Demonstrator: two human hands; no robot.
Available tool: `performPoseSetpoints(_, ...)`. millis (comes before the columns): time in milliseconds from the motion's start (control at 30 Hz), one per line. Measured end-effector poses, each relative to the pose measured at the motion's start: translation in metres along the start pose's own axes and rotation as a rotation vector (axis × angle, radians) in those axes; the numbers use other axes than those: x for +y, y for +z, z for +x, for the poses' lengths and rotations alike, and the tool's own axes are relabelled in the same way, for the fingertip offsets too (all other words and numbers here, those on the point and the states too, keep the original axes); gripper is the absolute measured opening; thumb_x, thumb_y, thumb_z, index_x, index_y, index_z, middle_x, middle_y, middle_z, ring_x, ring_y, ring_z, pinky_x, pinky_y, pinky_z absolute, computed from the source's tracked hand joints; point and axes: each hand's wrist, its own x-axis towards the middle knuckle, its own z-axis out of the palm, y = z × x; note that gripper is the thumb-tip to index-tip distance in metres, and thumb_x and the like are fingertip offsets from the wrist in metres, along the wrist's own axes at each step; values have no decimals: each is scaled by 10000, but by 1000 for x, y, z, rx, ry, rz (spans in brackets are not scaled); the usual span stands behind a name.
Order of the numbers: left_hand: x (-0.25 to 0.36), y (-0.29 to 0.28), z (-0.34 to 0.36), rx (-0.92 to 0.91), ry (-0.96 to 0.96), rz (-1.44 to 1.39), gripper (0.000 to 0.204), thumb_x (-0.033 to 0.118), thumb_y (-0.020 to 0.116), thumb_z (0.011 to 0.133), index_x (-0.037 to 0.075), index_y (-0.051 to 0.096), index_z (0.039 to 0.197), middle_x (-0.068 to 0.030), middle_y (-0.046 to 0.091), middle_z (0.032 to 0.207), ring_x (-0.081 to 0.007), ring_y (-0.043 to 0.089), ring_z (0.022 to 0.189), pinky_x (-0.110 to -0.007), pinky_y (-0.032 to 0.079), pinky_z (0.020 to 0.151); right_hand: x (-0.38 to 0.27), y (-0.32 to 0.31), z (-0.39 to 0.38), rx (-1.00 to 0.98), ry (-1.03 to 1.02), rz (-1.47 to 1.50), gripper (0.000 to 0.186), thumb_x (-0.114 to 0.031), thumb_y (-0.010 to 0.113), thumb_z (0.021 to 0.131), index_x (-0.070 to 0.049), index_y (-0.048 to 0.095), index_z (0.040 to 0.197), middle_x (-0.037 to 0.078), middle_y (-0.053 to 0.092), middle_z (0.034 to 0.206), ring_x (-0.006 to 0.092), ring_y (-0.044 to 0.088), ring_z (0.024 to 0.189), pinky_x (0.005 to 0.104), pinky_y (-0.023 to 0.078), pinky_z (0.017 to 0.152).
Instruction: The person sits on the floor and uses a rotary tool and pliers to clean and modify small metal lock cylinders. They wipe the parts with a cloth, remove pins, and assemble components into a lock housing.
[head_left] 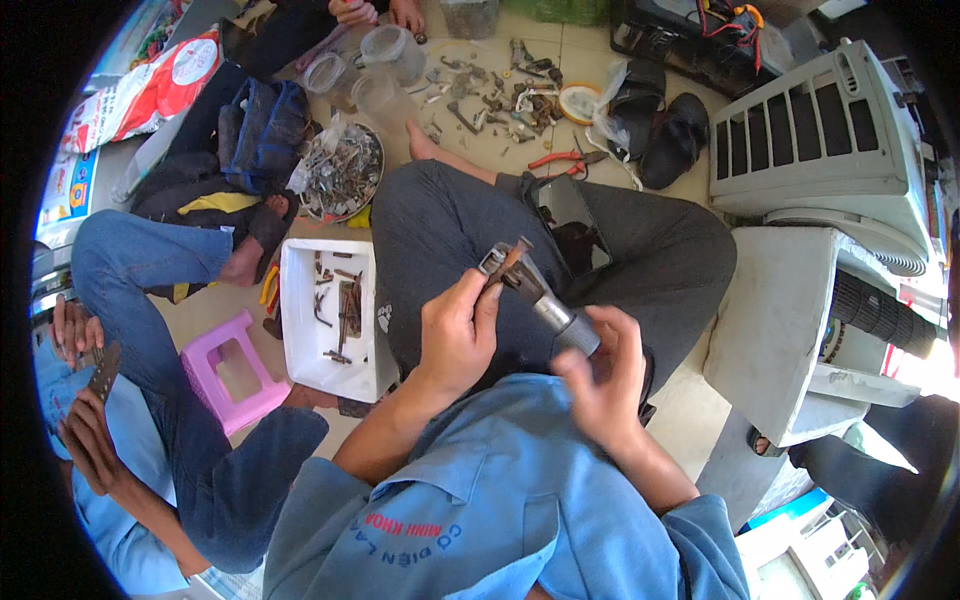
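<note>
Above my lap I hold what looks like a micrometer, tilted, with a silver barrel and a grey grip. My left hand is closed at its head, thumb and fingers pinching beside a small brownish metal piece. The fingers hide part of that end. My right hand, slightly blurred, curls around the grey grip at the lower right end. Between my legs lies an open dark case. Left of my knee stands a white plastic bin with several rusty metal pieces.
At the left, a co-worker's hands hold a dark flat metal piece near a pink stool. A round tray of metal parts, red-handled pliers, scattered parts and dark sandals lie ahead. White metal housings stand at right.
</note>
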Motion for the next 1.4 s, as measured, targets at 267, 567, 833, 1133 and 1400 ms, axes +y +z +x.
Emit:
performPoseSetpoints(267,-3,17,-43,-281,287,-121,93,64,655,935,12,670,1010,-202,657,825,-393,684,736,-455,523,637,-27,17,119,-469,-524,-88,288,-131,855,773,-37,674,977,92,647,888,225,652,729,349,534,626)
performPoseSetpoints(567,12,2,9,-99,103,20,292,9,533,991,13,687,1240,-230,716,942,-386,737,865,-454,558,715,9,-15,10,-231,-555,-311,628,-18,828,665,-87,684,1273,89,639,895,274,676,817,363,587,680)
performPoseSetpoints(833,1,6,-24,-284,381,85,188,137,569,941,-15,669,987,-211,646,768,-416,648,659,-484,472,586,24,-25,107,-570,236,296,259,-223,692,993,-71,625,1191,-5,590,864,85,578,773,256,462,569)
performPoseSetpoints(1133,-11,37,-10,-144,43,-584,236,166,649,955,-6,661,1116,-179,625,838,-288,641,798,-380,496,746,-31,-17,28,-174,-676,-490,468,-198,771,847,-91,620,1276,110,561,922,290,641,726,384,548,606)
performPoseSetpoints(1400,36,-14,-14,-197,318,54,219,150,523,995,-13,670,1007,-204,663,794,-418,658,682,-454,481,611,27,-32,76,-533,434,527,209,-218,677,1020,-57,638,1148,11,557,798,95,546,697,293,457,585)
